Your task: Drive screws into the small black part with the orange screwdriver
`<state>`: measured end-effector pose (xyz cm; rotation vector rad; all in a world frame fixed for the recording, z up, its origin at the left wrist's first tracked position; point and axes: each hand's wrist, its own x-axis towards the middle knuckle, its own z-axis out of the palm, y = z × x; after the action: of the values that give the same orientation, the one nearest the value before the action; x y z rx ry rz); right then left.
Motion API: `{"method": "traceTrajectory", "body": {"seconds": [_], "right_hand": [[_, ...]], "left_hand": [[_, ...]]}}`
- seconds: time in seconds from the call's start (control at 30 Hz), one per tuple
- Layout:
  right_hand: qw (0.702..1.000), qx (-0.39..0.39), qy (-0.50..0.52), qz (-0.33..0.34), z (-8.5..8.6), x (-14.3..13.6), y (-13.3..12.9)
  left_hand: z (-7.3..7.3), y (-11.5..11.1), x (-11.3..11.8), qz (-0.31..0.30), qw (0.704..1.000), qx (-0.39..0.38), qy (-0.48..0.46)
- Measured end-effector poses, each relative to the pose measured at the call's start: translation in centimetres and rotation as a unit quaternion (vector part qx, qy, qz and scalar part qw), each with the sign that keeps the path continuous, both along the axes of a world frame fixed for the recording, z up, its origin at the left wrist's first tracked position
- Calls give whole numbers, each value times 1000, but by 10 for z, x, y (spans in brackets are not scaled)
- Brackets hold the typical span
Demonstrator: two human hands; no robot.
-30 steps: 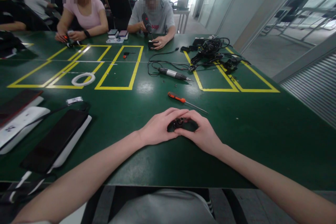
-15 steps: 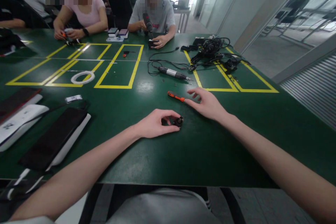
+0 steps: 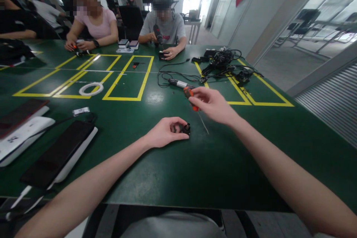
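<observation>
Near the middle of the green table (image 3: 156, 171), my left hand (image 3: 165, 131) is closed around a small black part (image 3: 185, 129) with a short round tube standing up from it; thumb and fingers grip its sides. To the right and a little farther off, my right hand (image 3: 213, 105) holds an orange and black screwdriver (image 3: 193, 98) by its handle, above the tabletop. Its thin metal shaft slants down toward the table, to the right of the black part. My palm and fingers partly cover the handle.
An electric screwdriver (image 3: 178, 83) with a cord lies beyond my right hand, beside a heap of black cables (image 3: 223, 59). Phones on white blocks (image 3: 60, 152) stand at left. A white ring (image 3: 91, 89) lies among yellow tape outlines. Two people (image 3: 163, 26) work across the table.
My right hand has taken hold of the screwdriver and lifted it off the table, its shaft now pointing down. My left hand still grips the black part. The view has tilted slightly up.
</observation>
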<state>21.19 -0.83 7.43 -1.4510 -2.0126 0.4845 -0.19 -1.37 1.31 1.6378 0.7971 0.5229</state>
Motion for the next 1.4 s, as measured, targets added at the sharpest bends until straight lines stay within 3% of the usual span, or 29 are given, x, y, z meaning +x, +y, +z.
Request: {"method": "traceTrajectory", "body": {"seconds": [0.1, 0.2, 0.3, 0.43, 0.6, 0.93, 1.4], "right_hand": [[968, 105, 217, 70, 24, 11, -17], [949, 186, 243, 77, 40, 6, -32], [945, 216, 228, 94, 41, -7, -40], [942, 220, 214, 133, 30, -15, -42], [942, 229, 208, 128, 23, -14, -42], [955, 182, 210, 99, 25, -14, -45], [948, 148, 252, 127, 31, -11, -44]], "left_hand": [[-1, 1, 0, 9, 1000, -17, -15], [-2, 2, -1, 12, 999, -28, -17], [-2, 2, -3, 13, 999, -40, -22], [-1, 2, -4, 11, 998, -53, -32], [0, 2, -5, 5, 998, -53, -29], [1, 0, -7, -2, 999, -38, -16], [0, 8, -13, -29, 998, -42, -25]]}}
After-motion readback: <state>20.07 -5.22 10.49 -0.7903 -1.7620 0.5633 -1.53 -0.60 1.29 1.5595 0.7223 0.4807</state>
